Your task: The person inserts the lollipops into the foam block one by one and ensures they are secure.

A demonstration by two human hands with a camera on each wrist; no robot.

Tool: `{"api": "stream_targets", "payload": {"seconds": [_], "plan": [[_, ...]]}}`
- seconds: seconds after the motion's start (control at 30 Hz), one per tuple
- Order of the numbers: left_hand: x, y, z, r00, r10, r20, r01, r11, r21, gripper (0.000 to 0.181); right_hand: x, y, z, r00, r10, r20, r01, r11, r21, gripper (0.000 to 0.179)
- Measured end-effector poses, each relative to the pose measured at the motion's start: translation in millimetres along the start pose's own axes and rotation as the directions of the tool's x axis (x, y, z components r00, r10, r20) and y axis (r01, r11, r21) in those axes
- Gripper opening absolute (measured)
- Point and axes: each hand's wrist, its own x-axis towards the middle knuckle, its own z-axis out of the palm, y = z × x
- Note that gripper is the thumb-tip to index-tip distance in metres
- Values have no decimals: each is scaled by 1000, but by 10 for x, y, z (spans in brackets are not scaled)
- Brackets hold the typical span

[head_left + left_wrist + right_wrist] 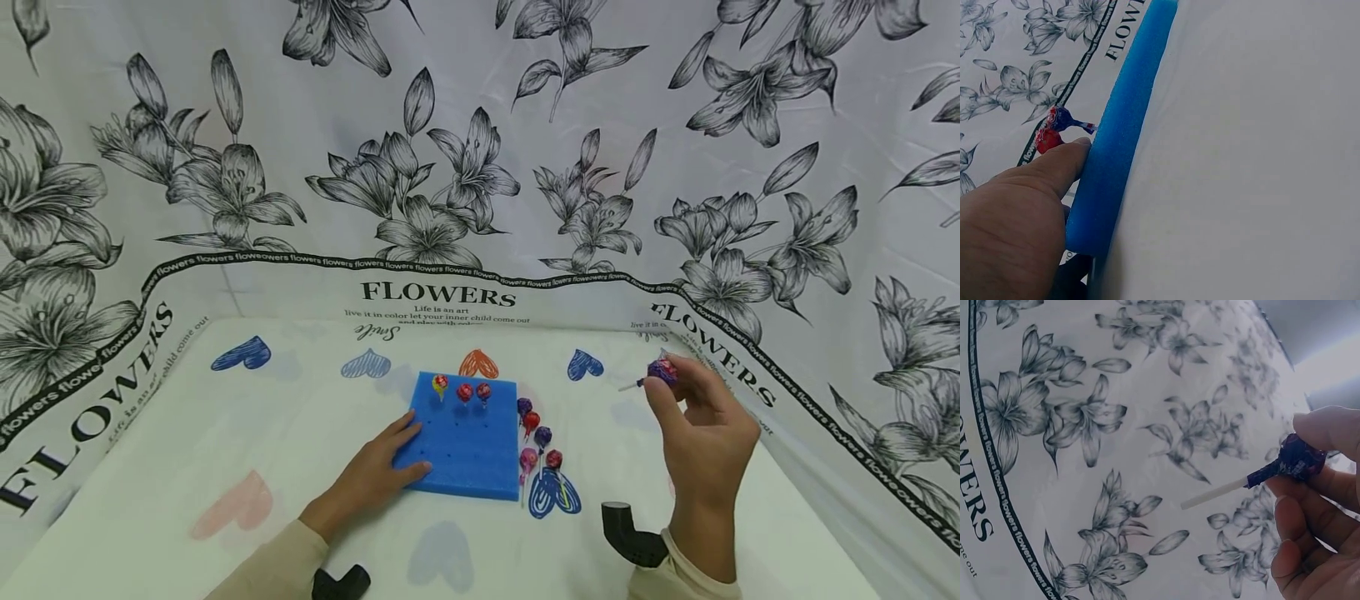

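While the left hand [371, 471] rests outstretched against the nine o'clock edge of the blue block [467, 462], the right hand [712, 442] pinches a purple lollipop [662, 371] between two and three. Apparently a third done: three standing lollipops [465, 392] near twelve, five loose lollipops [543, 437] at three.

Head view faces forward and down; 2 close, dim wrist views seemingly share its flowered cloth [427, 229].

At seven o'clock the bare, beige-sleeved left hand [371, 479] stretches its fingers between one and two; at four the bare, beige-sleeved right hand [708, 425] is raised, thumb and bent fingers pinching
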Motion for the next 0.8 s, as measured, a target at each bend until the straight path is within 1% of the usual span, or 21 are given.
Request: {"api": "stream_targets", "payload": {"seconds": [0.17,0.3,0.47,0.63,0.8], "plan": [[3,-10,35,1000,-2,-6,2,1000,-15,72,-29,-129,79,998,-61,-29,64,991,118,32],[-4,-18,28,1000,-11,-26,10,1000,-17,73,-47,-214,191,994,-99,-40,105,977,183,31],[-11,-5,34,999,-24,-21,24,1000,-8,73,-79,-249,305,992,-122,-19,123,962,243,31],[-13,12,19,999,-32,-19,32,999,-1,73,-81,-236,421,989,-146,33,132,953,272,31],[-14,12,14,1000,-18,-14,18,1000,-13,73,-77,-208,511,983,-162,91,136,962,238,32]]}}
